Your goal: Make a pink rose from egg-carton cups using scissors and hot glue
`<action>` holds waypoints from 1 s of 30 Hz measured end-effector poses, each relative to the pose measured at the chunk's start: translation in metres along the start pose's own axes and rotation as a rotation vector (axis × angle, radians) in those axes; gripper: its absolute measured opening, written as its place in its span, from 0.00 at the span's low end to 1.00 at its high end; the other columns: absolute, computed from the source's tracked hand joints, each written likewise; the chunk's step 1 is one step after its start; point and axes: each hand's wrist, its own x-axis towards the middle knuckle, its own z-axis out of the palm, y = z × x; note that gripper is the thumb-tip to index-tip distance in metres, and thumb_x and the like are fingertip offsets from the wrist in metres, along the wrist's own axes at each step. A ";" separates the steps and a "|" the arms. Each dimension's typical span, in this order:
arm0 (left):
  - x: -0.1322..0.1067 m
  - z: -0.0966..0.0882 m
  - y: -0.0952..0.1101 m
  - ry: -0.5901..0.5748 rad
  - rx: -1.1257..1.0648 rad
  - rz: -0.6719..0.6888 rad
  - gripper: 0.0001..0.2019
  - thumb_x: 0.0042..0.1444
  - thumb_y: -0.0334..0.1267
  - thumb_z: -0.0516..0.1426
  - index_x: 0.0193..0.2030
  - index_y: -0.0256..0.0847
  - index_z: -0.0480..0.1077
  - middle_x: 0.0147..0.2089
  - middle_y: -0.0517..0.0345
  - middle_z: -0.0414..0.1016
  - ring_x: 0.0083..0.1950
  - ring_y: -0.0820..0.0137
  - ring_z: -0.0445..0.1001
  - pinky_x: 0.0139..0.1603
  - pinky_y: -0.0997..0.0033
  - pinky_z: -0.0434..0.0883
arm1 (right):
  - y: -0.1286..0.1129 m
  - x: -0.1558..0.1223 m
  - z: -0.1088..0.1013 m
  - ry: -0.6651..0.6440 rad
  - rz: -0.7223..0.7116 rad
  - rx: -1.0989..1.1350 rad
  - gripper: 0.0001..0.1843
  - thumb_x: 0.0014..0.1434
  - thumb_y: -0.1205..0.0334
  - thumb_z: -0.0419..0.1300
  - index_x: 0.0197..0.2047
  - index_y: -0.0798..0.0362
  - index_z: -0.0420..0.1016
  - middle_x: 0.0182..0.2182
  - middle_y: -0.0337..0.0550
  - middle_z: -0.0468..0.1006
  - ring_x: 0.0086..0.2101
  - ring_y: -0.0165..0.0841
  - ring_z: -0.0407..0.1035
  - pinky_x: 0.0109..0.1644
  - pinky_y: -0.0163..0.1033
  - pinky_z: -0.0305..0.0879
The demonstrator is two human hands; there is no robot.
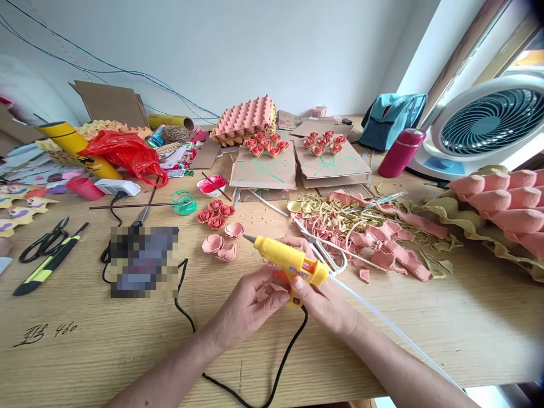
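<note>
A yellow glue gun (293, 262) is in my right hand (321, 300), whose fingers wrap round its handle. Its nozzle points up and to the left, and a long white glue stick (382, 317) trails from the back. Close against the gun's handle is my left hand (255, 297), thumb and fingers curled together; what they pinch is hidden behind the gun. Beyond the nozzle lie pale pink egg-carton cups (212, 243) and several red-painted paper roses (216, 214). White-handled scissors (325, 252) rest just behind my right hand.
Two cardboard pieces (263, 170) bear red roses and green-drawn stems. Carton scraps (382, 238) and stacked egg trays (505, 209) lie right, near a fan (488, 124). Left are a blurred-out phone (144, 260), a utility knife (51, 260) and black scissors (46, 238). The gun's black cord (284, 362) loops in front.
</note>
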 end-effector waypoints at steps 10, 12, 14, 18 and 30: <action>-0.002 0.003 -0.012 0.075 -0.215 0.016 0.16 0.59 0.50 0.64 0.46 0.42 0.73 0.43 0.50 0.83 0.43 0.63 0.83 0.45 0.67 0.81 | -0.006 -0.001 -0.004 0.009 -0.055 -0.014 0.34 0.61 0.32 0.57 0.59 0.49 0.67 0.56 0.52 0.69 0.57 0.45 0.65 0.63 0.51 0.63; -0.002 -0.001 -0.014 0.145 -0.189 0.054 0.14 0.59 0.47 0.64 0.47 0.42 0.72 0.44 0.50 0.83 0.44 0.63 0.84 0.46 0.67 0.81 | -0.004 -0.003 -0.008 0.066 -0.017 0.061 0.33 0.61 0.34 0.60 0.60 0.47 0.65 0.55 0.50 0.71 0.55 0.43 0.67 0.61 0.49 0.65; -0.002 -0.006 -0.015 0.205 -0.146 0.094 0.12 0.60 0.45 0.63 0.47 0.43 0.71 0.44 0.51 0.83 0.44 0.64 0.84 0.46 0.66 0.82 | -0.001 -0.005 -0.011 0.135 0.030 0.146 0.29 0.61 0.39 0.62 0.58 0.46 0.66 0.48 0.46 0.74 0.48 0.40 0.70 0.53 0.44 0.69; -0.001 -0.014 -0.019 0.293 -0.064 0.147 0.10 0.60 0.43 0.62 0.44 0.43 0.70 0.42 0.50 0.83 0.42 0.63 0.83 0.47 0.64 0.82 | 0.007 -0.004 -0.011 0.251 0.096 0.356 0.16 0.59 0.48 0.68 0.42 0.48 0.71 0.29 0.36 0.73 0.30 0.31 0.67 0.35 0.34 0.65; 0.001 -0.017 -0.024 0.359 -0.034 0.112 0.12 0.57 0.41 0.64 0.45 0.39 0.72 0.43 0.50 0.81 0.44 0.63 0.81 0.52 0.61 0.77 | 0.010 -0.003 -0.012 0.308 0.139 0.680 0.11 0.59 0.53 0.70 0.34 0.49 0.74 0.24 0.35 0.75 0.28 0.27 0.66 0.35 0.33 0.62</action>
